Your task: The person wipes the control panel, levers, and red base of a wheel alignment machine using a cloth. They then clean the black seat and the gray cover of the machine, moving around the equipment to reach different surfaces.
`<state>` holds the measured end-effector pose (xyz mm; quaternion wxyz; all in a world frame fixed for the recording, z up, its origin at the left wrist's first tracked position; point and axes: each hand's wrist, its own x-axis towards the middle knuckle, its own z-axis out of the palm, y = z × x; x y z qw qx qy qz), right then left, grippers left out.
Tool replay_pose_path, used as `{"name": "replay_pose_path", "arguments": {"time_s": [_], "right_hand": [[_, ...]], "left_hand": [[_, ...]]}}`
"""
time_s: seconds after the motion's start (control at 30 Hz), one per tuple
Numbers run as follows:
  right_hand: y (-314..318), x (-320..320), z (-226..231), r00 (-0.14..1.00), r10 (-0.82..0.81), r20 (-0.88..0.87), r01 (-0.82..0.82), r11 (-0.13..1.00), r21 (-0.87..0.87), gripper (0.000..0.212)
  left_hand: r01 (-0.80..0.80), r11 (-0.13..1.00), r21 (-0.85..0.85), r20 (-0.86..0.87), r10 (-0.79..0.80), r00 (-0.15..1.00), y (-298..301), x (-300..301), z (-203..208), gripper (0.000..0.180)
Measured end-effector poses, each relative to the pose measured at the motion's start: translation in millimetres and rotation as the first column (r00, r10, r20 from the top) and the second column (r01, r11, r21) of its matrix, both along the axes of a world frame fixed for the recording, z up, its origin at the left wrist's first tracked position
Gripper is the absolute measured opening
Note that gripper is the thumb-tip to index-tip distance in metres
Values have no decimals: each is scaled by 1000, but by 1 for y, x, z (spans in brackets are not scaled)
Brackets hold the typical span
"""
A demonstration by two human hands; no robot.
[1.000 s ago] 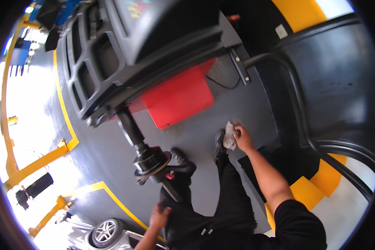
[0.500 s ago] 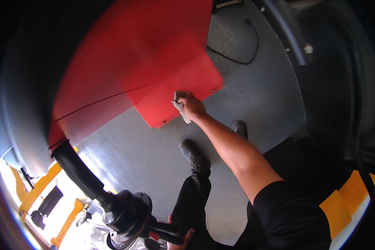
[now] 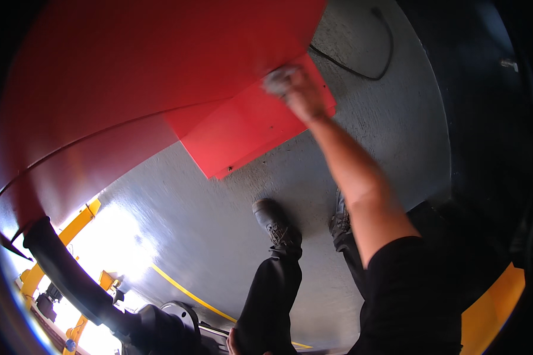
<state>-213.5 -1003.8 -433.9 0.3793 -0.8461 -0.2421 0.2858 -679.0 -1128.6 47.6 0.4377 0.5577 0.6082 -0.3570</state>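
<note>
Your right hand (image 3: 302, 94) is stretched forward at full arm's reach and lies against the red panel (image 3: 249, 127) of the machine, close to the panel's upper right corner. Its grip is closed over a pale cloth (image 3: 277, 78), which is bunched under the fingers and pressed flat onto the red surface; the hand and cloth are blurred, so the finger positions cannot be read more finely.

The red panel is a flat, angled plate projecting from the larger red housing (image 3: 130, 71) that fills the upper left of the view. Its lower edges overhang the grey floor (image 3: 219, 225).

Your left hand (image 3: 234, 343) shows only at the bottom edge, beside your left leg; whether its grip is open or closed cannot be told.

Your two dark shoes (image 3: 275, 222) stand on the grey floor below the panel, the left one further forward. A black cable (image 3: 373, 65) loops across the floor just beyond the panel. A black shaft (image 3: 71, 272) runs down at lower left to a round hub (image 3: 177, 322). A yellow line (image 3: 183, 290) crosses the floor near it.
</note>
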Motion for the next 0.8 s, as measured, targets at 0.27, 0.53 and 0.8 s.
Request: {"name": "replay_pose_path", "arguments": {"time_s": [0.27,0.53,0.8], "right_hand": [[-78,17,46,923,110,369,-11,965,-261,52],[28,-233,-19,838,440,322,-432,896,-101,32],[-89,4,28,972,-162,-172,120,966,-227,61]], "left_hand": [[-8,1000,13,-3,8,1000,-3,-3,4,120],[16,1000,-22,-5,-16,1000,4,1,-2,119],[-18,1000,-20,4,18,1000,0,-10,3,119]]}}
